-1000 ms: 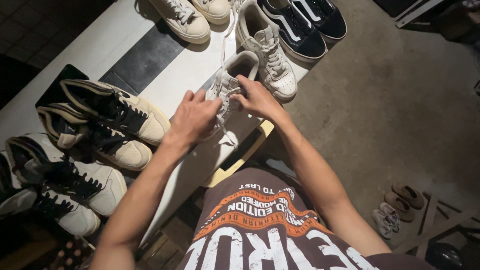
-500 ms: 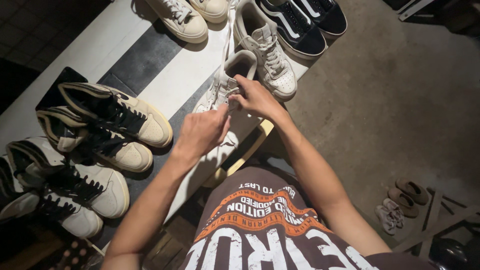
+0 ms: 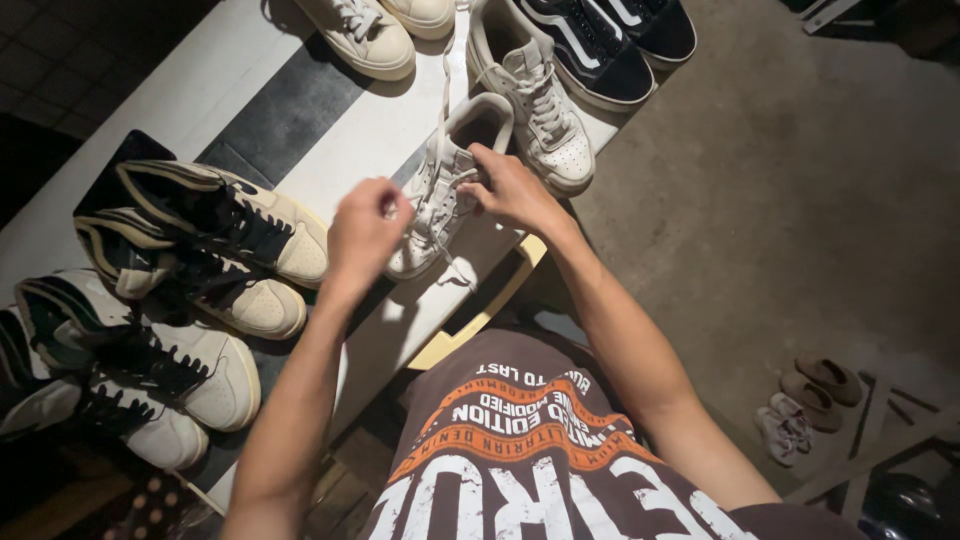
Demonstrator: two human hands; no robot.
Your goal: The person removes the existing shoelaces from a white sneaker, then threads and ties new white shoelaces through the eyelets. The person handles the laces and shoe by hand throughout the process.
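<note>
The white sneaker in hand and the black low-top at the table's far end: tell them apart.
The white sneaker is pale all over; the black low-top is dark with a white stripe. The white sneaker is held by the left hand and right hand; the black low-top lies untouched. Both sit on the white table.

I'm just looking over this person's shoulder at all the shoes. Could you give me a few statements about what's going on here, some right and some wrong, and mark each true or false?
1. Both hands are at the white sneaker on the white bench. True: the right hand grips its laces and the left hand is beside it, pulling a lace.
2. The dark sneakers with white stripes lie closest to the person's body. False: they lie at the far end of the bench.
3. A pair of tan slippers lies on the floor. True.
4. The left hand holds a brush. False: no brush shows.
5. Black and cream high-top sneakers lie left of the hands. True.
</note>
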